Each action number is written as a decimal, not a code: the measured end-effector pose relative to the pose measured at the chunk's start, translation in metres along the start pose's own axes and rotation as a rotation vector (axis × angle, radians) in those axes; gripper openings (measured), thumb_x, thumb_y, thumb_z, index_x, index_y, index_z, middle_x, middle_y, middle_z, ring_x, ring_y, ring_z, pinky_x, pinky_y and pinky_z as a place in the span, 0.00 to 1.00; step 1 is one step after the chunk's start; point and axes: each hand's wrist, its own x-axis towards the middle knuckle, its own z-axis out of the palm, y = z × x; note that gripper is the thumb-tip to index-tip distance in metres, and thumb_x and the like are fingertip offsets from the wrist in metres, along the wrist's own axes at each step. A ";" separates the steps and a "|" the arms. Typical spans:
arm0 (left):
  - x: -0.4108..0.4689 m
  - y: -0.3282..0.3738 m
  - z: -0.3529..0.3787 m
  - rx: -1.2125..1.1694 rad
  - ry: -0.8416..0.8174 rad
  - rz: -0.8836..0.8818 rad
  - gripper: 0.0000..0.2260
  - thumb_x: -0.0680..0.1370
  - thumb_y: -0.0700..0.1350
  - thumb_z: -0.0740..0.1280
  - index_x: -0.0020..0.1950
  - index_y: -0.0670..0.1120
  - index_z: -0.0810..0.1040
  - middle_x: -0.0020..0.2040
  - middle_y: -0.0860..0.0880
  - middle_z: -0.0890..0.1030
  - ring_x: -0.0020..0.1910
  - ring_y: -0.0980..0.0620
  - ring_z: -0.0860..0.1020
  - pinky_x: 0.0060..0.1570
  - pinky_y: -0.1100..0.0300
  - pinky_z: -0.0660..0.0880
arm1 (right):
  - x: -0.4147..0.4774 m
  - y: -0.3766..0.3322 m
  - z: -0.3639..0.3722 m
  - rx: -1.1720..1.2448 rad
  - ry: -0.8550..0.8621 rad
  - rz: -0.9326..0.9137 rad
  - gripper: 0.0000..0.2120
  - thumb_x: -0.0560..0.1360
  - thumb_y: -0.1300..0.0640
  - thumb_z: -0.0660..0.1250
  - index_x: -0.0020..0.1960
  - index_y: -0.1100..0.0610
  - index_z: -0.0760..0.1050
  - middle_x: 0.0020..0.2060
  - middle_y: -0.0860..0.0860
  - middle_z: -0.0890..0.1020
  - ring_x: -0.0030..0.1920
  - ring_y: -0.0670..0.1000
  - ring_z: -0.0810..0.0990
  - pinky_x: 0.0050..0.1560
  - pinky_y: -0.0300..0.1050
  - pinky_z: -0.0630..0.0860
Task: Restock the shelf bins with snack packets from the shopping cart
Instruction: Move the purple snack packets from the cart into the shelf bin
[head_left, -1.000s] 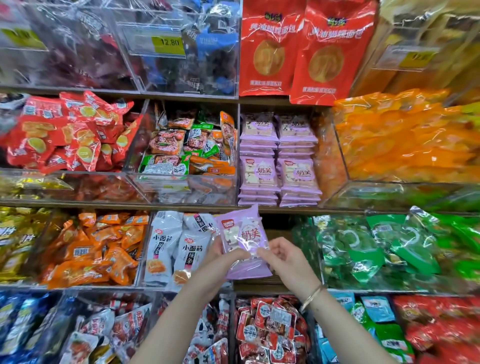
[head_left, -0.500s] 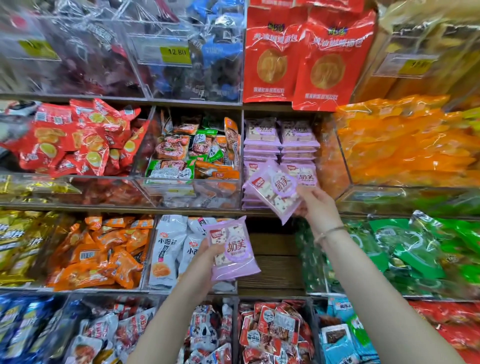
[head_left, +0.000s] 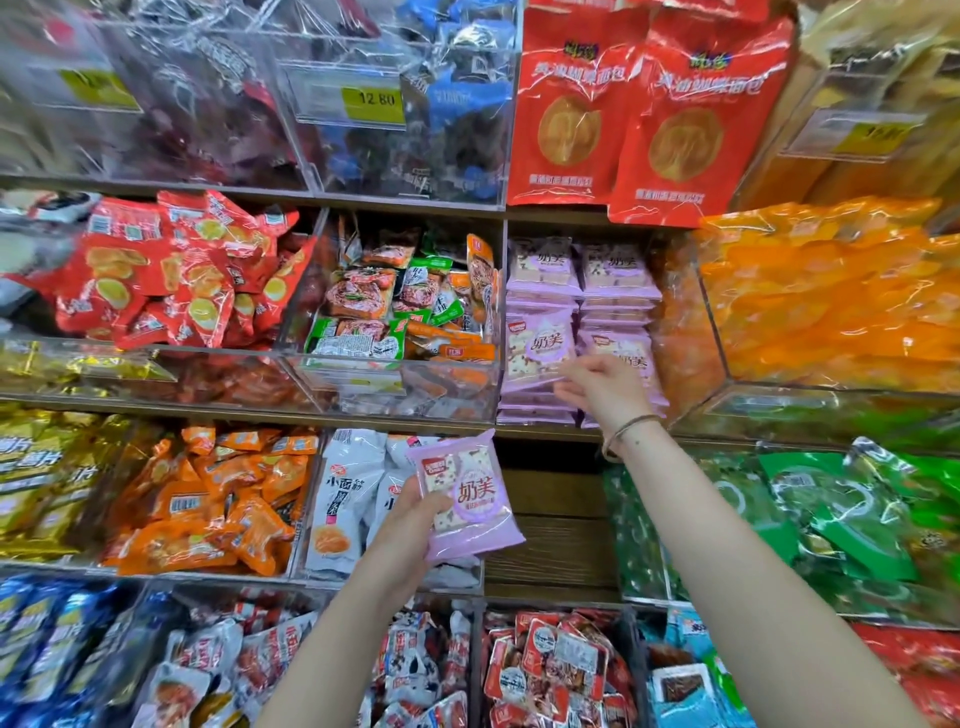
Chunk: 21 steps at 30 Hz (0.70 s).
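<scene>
Restocking in progress
Right hand (head_left: 597, 384) pinches a lilac plastic snack packet (head_left: 537, 345) against the stack (head_left: 618, 270); left hand (head_left: 410, 530) grips another lilac packet (head_left: 467, 501).

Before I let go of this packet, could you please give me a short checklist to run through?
1. Right hand pinches the raised packet at the purple stacks: ok.
2. Raised packet lying flat on a stack: cannot tell.
3. Its print matches the purple stacks: ok.
4. Left hand grips the spare packet: ok.
5. Headroom above the front purple stacks: ok.
</scene>
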 end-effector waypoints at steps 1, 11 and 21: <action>0.000 0.000 0.000 0.000 0.000 0.001 0.12 0.80 0.40 0.59 0.59 0.55 0.73 0.51 0.51 0.85 0.47 0.49 0.84 0.39 0.56 0.77 | 0.001 0.003 -0.001 -0.029 0.017 -0.017 0.05 0.75 0.60 0.68 0.48 0.62 0.75 0.51 0.56 0.80 0.43 0.51 0.83 0.47 0.42 0.81; -0.011 0.012 0.012 0.025 -0.019 0.000 0.14 0.80 0.40 0.60 0.64 0.52 0.72 0.56 0.50 0.83 0.51 0.50 0.83 0.41 0.58 0.77 | 0.003 0.000 -0.003 -0.575 0.106 -0.221 0.10 0.74 0.54 0.68 0.38 0.59 0.77 0.39 0.55 0.80 0.46 0.51 0.77 0.48 0.41 0.71; -0.014 0.020 0.042 0.108 -0.174 0.084 0.19 0.76 0.43 0.66 0.67 0.51 0.72 0.59 0.49 0.82 0.59 0.48 0.80 0.61 0.49 0.73 | -0.111 0.042 -0.024 -0.243 -0.409 0.085 0.08 0.78 0.53 0.62 0.54 0.54 0.73 0.48 0.50 0.80 0.34 0.41 0.79 0.30 0.36 0.75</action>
